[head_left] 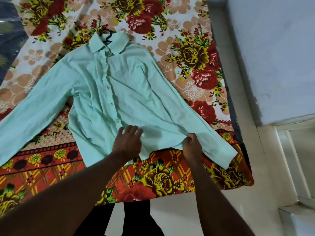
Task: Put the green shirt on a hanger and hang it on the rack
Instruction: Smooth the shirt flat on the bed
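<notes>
On the green shirt [109,86] the left hand [127,143] rests open, fingers spread — beside it the right hand [191,143] pinches the hem, the hanger [107,37] hook well beyond both

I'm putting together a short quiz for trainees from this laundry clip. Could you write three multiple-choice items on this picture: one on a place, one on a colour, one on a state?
1. Where does the hanger hook show?
A. At the collar of the green shirt
B. Beside a cuff
C. Below the bottom edge

2. What colour is the hook?
A. White
B. Black
C. Red

3. What is the right hand doing?
A. Lying open, touching nothing
B. Holding the hanger
C. Pinching the shirt's hem

Answers:
1 A, the hook pokes out of the collar opening.
2 B, it reads as black against the floral bedsheet.
3 C, its fingers are curled on the hem's edge.
</notes>
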